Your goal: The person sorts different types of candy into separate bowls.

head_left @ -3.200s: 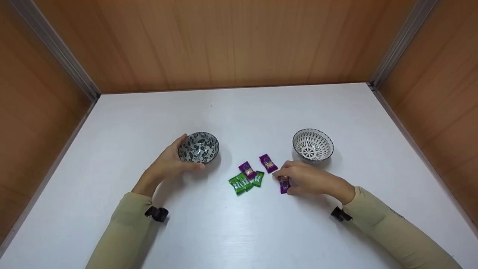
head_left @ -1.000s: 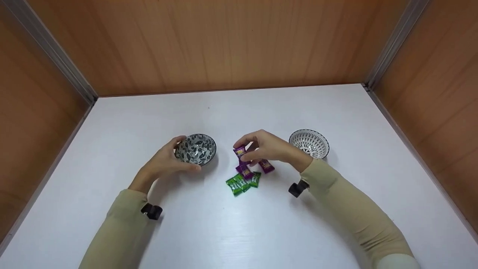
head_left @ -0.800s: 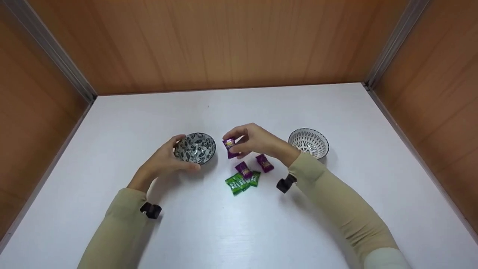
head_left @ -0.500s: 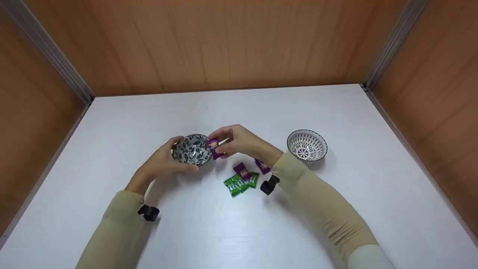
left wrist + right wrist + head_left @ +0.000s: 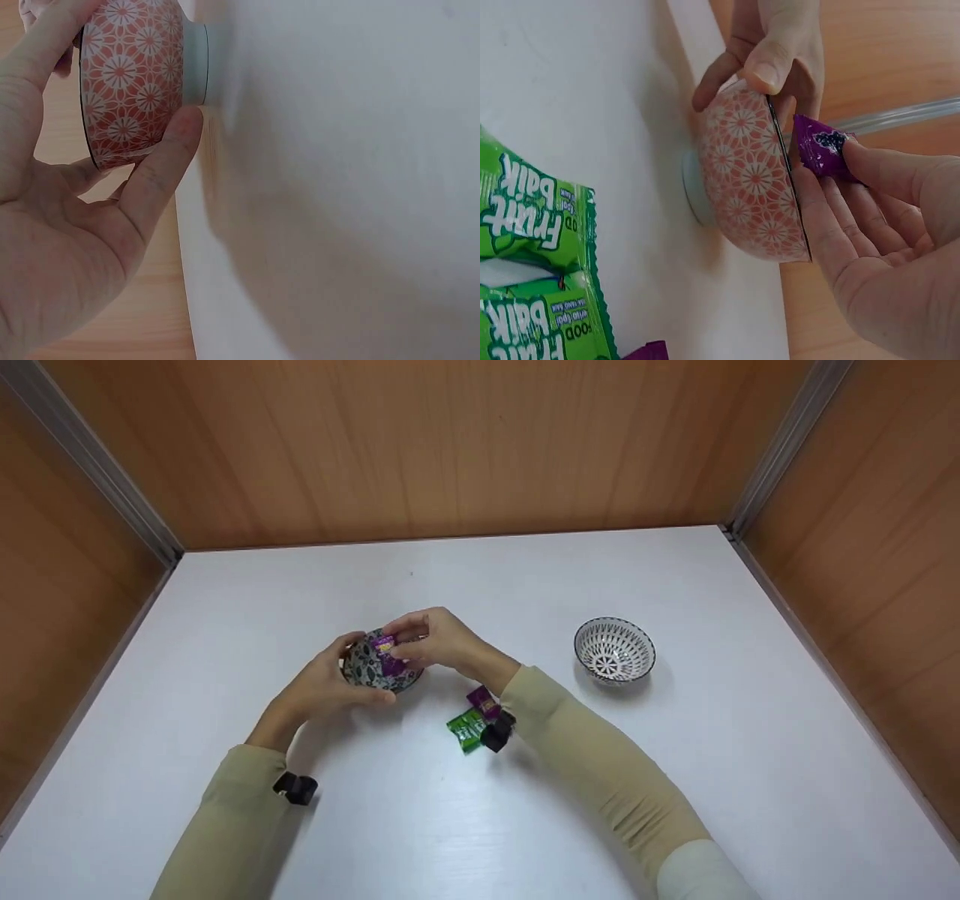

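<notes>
Surface: A white, faintly glossy surface [image 5: 450, 825] is stretching out before me, light shining off its near part.
Walls: Wood-grain panels [image 5: 450, 450] are enclosing it at the back and sides; grey strips [image 5: 97, 465] are marking the corners.
Second bowl: A white bowl with black dashes [image 5: 613, 651] is standing to the person's right, well apart from both hands.
Loose packets: Green packets [image 5: 465, 727] lettered "Fruit" and a loose purple packet [image 5: 484, 701] are lying close together.
In the way: A black wrist camera [image 5: 498, 731] is hiding part of that group from above.
Left hand: The left hand [image 5: 322, 682] is curving round a floral bowl [image 5: 361, 666], thumb on the near side.
Right hand: The right hand [image 5: 439, 639] is pinching a grape-printed packet [image 5: 388, 660] between thumb and fingers.
Position: That packet is hovering over the floral bowl's mouth.
Look: Its wrapper is gleaming purple; the bowl is showing dark leaves inside, white flowers on pink outside.
</notes>
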A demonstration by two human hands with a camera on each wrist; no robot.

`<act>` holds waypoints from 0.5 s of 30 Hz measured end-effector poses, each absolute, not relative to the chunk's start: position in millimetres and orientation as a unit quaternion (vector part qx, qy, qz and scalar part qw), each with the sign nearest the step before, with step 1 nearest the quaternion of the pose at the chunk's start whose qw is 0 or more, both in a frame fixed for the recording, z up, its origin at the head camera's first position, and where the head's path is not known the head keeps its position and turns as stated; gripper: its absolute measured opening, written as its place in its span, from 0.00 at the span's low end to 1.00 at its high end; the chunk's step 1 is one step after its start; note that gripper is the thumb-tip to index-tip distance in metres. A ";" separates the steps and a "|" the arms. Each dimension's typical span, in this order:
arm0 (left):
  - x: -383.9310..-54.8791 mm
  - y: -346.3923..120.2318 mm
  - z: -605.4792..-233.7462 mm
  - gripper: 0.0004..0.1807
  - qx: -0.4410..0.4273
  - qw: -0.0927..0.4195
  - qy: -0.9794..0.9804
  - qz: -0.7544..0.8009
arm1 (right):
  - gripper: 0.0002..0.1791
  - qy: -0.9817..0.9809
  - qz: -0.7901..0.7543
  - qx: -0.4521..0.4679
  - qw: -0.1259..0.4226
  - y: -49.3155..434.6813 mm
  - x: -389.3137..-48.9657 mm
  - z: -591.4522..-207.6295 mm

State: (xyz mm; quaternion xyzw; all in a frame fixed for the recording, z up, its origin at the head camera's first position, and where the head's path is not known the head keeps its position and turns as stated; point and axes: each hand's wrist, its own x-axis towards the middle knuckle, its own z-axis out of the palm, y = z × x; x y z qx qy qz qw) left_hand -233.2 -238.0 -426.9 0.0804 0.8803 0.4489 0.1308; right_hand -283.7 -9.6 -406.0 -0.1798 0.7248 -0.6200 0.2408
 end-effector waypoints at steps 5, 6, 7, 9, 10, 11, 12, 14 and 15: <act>-232.9 -238.8 -426.3 0.68 0.083 0.131 0.878 0.454 | 0.14 0.726 -0.628 -0.169 0.224 -18.3 -284.5 -413.8; -232.7 -238.9 -425.9 0.68 0.083 0.131 0.876 0.456 | 0.14 0.725 -0.629 -0.168 0.224 -19.4 -284.8 -415.0; -232.4 -239.0 -425.7 0.68 0.083 0.132 0.875 0.459 | 0.14 0.725 -0.630 -0.167 0.223 -20.2 -285.1 -416.1; -232.0 -239.1 -425.5 0.67 0.083 0.132 0.873 0.463 | 0.14 0.724 -0.631 -0.167 0.222 -21.1 -285.6 -418.1; -231.9 -239.1 -425.6 0.67 0.081 0.133 0.871 0.465 | 0.14 0.721 -0.634 -0.167 0.222 -21.2 -285.6 -418.8; -231.8 -239.2 -425.9 0.67 0.080 0.134 0.870 0.467 | 0.15 0.717 -0.639 -0.167 0.224 -21.1 -285.7 -419.7; -231.8 -239.2 -426.2 0.67 0.079 0.136 0.869 0.469 | 0.17 0.710 -0.646 -0.168 0.226 -21.0 -285.7 -420.6; -232.0 -238.9 -426.9 0.67 0.077 0.137 0.869 0.470 | 0.23 0.694 -0.660 -0.168 0.233 -20.4 -285.5 -422.2; -232.1 -238.8 -427.3 0.67 0.076 0.139 0.869 0.469 | 0.26 0.686 -0.667 -0.169 0.237 -20.1 -285.5 -423.0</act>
